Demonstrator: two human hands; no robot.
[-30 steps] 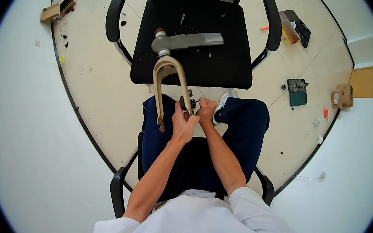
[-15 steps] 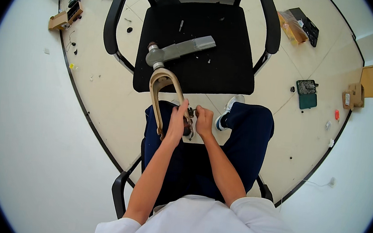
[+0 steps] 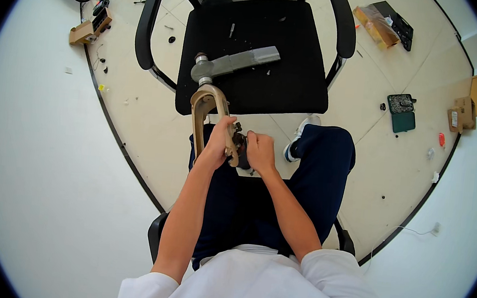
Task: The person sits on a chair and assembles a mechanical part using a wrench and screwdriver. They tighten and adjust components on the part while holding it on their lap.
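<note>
Centrally, over the seated person's lap: a tan U-shaped metal bracket [image 3: 209, 120], long axis running away from the body, closed bend pointing forward toward the black office chair [image 3: 259, 47], the two open legs pointing back toward the person. Finish looks dull, brushed, bronze-tan; legs flat and strap-like. Bend sits just under a short silver cylinder where a grey metal arm [image 3: 238, 64] begins; that arm is a flat tapered bar lying on the chair seat, slanting up and to the right.

Left hand [image 3: 217, 142] is wrapped around the bracket's right leg, fingers closed on it. Right hand [image 3: 259, 151] is curled tight just beside it, pinching a small dark part [image 3: 240, 146] at the leg's near end; what the part is cannot be told.

Chair seat: black fabric, matte, with a few small light specks and a small pale piece lying on it; glossy black armrests either side. Person wears dark blue trousers and a white shirt, and sits on a second dark chair.

Floor: pale beige tile, smooth, scattered with bits. To the right, a dark green case [image 3: 403, 112] and small cardboard boxes [image 3: 463, 112]; upper left, another cardboard box [image 3: 89, 26]. A white curved surface rings the floor at left and right.
</note>
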